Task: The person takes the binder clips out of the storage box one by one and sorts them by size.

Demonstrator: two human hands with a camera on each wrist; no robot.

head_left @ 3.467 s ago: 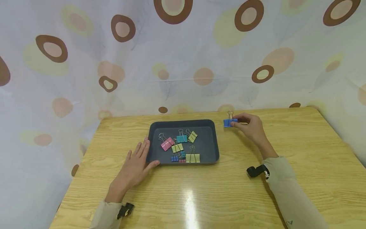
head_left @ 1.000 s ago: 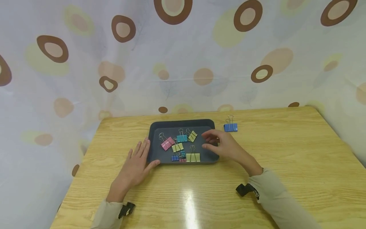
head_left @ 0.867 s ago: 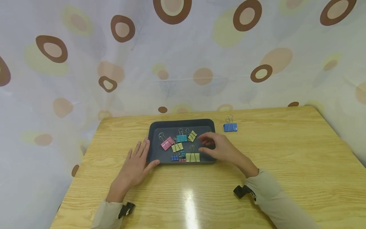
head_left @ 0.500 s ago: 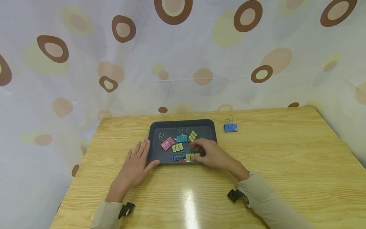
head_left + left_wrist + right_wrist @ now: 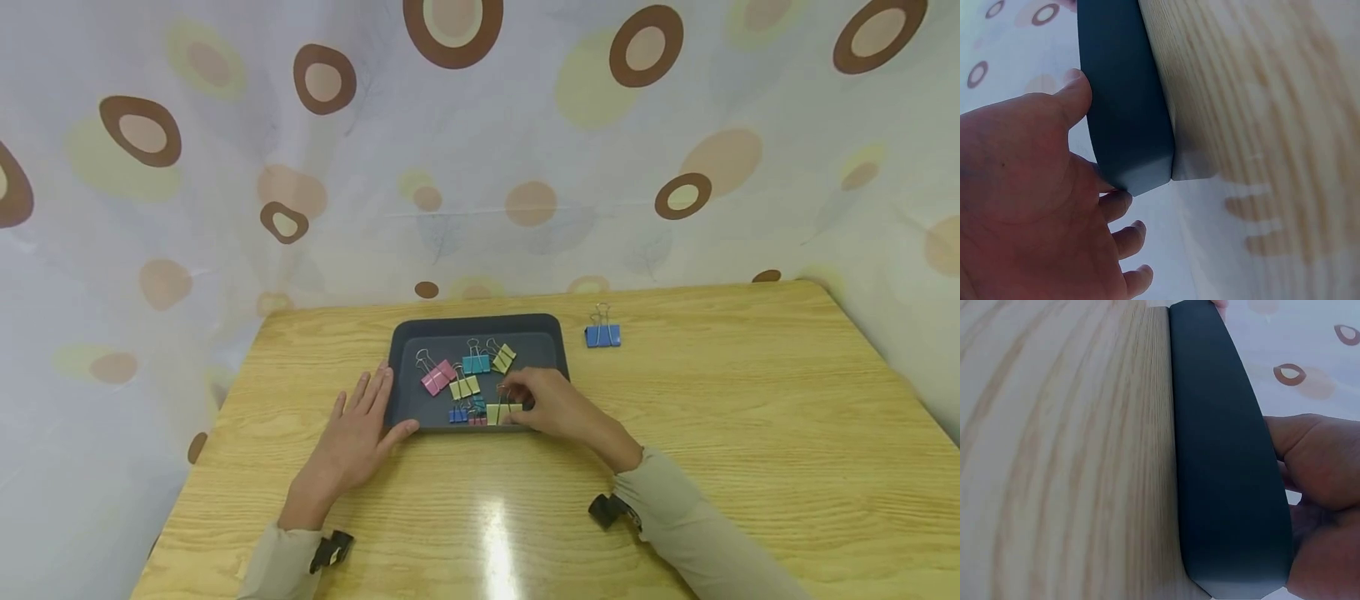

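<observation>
In the head view my left hand (image 5: pixel 348 437) rests at the left end of a dark grey tray (image 5: pixel 480 325), fingers spread and straight along its rim. The left wrist view shows the thumb and a fingertip against the tray wall (image 5: pixel 1125 100). Over the tray's front right corner, my right hand (image 5: pixel 555 408) pinches a large yellow binder clip (image 5: pixel 497 414) between thumb and fingers. From the right wrist, the tray wall hides the clip and the fingertips of that hand (image 5: pixel 1329 469).
Several smaller binder clips lie in the tray: pink (image 5: pixel 437 377), teal (image 5: pixel 476 364), yellow (image 5: pixel 465 387), another yellow (image 5: pixel 503 358) and small blue (image 5: pixel 458 415) among them. A large blue binder clip (image 5: pixel 603 336) stands on the wooden table (image 5: pixel 712 375), right of the tray. A patterned curtain (image 5: pixel 480 242) hangs behind.
My right hand set the large blue binder clip on the table, moved left and down into the tray, and took hold of the large yellow binder clip. The left hand stayed put.
</observation>
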